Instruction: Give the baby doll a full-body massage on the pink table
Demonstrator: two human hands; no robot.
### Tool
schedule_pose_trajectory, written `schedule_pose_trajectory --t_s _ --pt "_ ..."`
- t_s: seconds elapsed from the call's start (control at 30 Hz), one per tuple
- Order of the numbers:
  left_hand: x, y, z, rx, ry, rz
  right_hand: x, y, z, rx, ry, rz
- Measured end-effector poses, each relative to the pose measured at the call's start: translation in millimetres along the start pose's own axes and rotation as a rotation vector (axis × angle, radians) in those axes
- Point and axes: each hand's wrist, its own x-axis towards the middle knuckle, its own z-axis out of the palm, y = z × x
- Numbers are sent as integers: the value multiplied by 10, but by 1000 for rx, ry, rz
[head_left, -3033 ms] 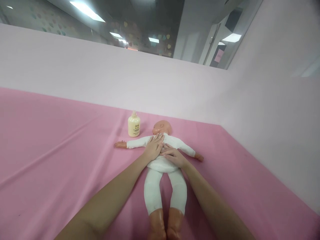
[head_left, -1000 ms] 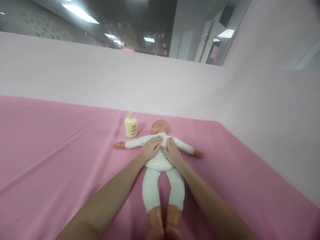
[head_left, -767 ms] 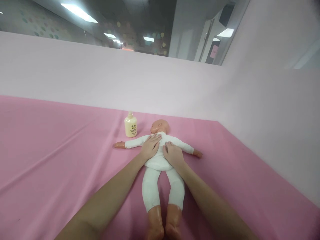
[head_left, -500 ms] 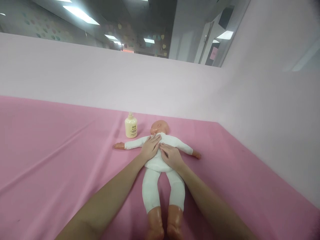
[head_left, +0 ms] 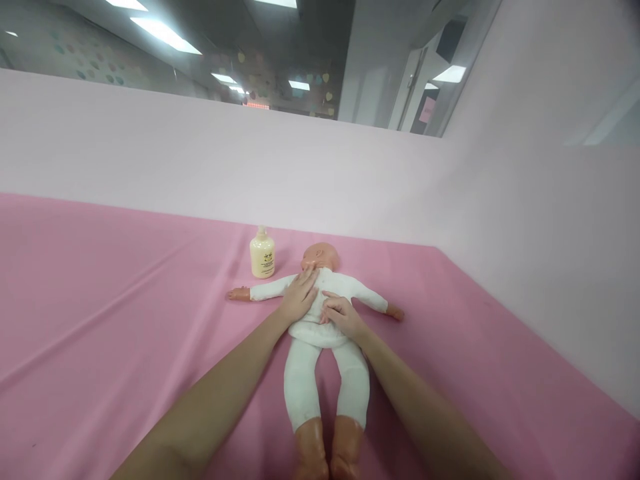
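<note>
A baby doll in white cloth lies stretched out with its arms spread and its head turned to the left. My left hand rests flat on the left side of its torso, fingers together and pointing toward the head. On the right side of the torso is my right hand, its index finger stretched out and the other fingers partly bent against the cloth. Neither hand appears to hold anything. The doll's bare feet are cut off by the bottom edge of the view.
A cream-coloured bottle with dark print stands beyond the doll's left-side arm. Pink sheeting covers the surface, with creases on the left. A pale wall rises behind, below a window or mirror, and another wall is at right.
My right hand has shifted slightly down the doll's torso, its fingers now more bent and apart from my left hand. My left hand has moved only slightly.
</note>
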Motion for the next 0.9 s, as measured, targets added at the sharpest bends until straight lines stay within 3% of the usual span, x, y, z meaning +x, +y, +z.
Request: schedule_pose_trajectory --t_s 0.1,0.17,0.23,0.33,0.4,0.47,0.57,0.7,0.9 --pt "-6 -51 25 12 122 -113 -5 24 30 -31 124 105" --pt "-7 -26 -9 24 131 -98 -17 30 53 -125 264 205" --pt "-6 64 -68 10 27 50 -33 32 67 -249 380 238" --pt "-5 275 -118 -117 -167 273 -52 32 57 -334 511 131" --pt "-8 399 -95 -225 -199 262 -51 41 34 -352 478 19" --pt "-13 463 -37 -293 -203 202 -37 64 8 -357 303 -45" --pt "-20 448 47 -355 -181 189 -5 121 -19 -318 70 -12" --pt "-23 386 76 -421 -131 214 25 201 -21 -316 56 44" --pt "-31 397 41 -424 -114 61 41 295 -8 -377 93 115"
